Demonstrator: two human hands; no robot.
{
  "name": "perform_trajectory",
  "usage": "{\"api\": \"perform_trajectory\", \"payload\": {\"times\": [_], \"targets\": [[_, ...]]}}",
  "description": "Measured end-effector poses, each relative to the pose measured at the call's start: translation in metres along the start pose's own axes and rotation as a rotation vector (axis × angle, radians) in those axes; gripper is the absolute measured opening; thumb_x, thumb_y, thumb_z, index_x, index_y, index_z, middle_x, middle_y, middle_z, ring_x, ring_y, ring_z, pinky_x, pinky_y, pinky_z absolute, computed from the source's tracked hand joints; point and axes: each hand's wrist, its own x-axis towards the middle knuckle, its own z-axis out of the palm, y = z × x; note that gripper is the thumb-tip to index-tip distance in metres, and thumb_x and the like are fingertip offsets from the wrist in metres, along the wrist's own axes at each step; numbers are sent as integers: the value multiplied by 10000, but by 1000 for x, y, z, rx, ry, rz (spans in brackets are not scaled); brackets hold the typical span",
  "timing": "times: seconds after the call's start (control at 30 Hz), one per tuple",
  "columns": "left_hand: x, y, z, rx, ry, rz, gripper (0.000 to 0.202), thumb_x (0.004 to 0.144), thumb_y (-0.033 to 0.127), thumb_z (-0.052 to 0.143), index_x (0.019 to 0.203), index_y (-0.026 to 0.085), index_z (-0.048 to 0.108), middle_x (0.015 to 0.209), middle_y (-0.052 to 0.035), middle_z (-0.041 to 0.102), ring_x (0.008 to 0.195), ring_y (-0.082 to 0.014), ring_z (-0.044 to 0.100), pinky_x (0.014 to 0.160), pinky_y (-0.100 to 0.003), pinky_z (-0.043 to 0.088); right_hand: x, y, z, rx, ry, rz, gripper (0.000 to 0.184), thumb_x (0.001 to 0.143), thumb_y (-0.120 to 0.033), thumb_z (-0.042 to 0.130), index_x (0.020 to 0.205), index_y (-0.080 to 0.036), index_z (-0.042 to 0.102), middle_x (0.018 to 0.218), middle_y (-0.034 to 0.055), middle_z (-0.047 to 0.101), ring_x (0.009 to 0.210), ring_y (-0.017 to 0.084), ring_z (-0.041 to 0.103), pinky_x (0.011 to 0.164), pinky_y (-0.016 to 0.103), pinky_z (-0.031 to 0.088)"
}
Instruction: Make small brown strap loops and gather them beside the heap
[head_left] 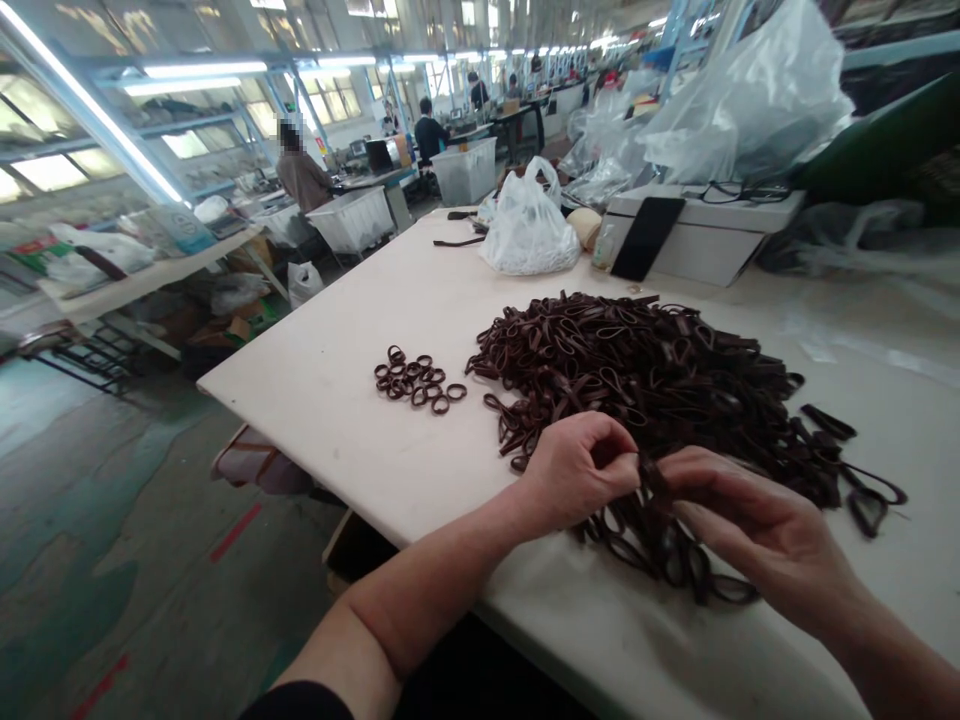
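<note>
Between my two hands is a dark brown leather loop [651,474], mostly covered by the fingers. My left hand [574,468] pinches one side of it with thumb and forefinger. From the other side my right hand [750,520] grips it, fingers closed together. Just behind and below the hands spreads a big pile of similar flattened loops [637,360], some hanging toward the table's front edge. Left of the pile lies a small cluster of round, opened-out rings [420,380] of the same brown.
The pale tabletop [337,370] carries a knotted white plastic bag [531,225], a white box [709,225] with a black phone [647,238] leaning on it, and glasses on top. Large clear plastic bags [750,100] stand at back right. Co-workers sit beyond, near white bins [352,222].
</note>
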Motion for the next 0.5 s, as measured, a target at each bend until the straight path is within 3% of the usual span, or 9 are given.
{"api": "perform_trajectory", "payload": {"times": [0.13,0.27,0.4,0.5], "targets": [[0,-2,2,52,-30,22,31,747,194,598,750,174,622,692,20,615,618,-97,532,606,-200,441,2,4,6,-183,94,-159,54,858,-209,617,823,-240,645,898,42,659,759,158,656,690,256,533],[-2,-2,3,162,-98,36,36,775,220,595,761,188,602,692,24,596,630,-106,531,606,-209,428,0,8,14,-282,82,-248,95,857,-134,579,832,-226,586,833,18,624,718,131,625,654,232,508],[-5,-3,6,281,-138,35,20,816,221,544,815,210,560,680,34,578,609,-111,524,591,-216,417,-5,9,20,-376,119,-184,101,849,-130,535,800,-217,551,730,-10,572,637,120,574,602,232,468],[-8,-4,12,368,-108,31,21,829,215,512,840,224,528,632,51,539,548,-108,494,553,-217,393,-7,11,22,-463,221,-64,90,813,-151,530,758,-222,526,633,-41,526,543,110,526,539,229,423]]}}
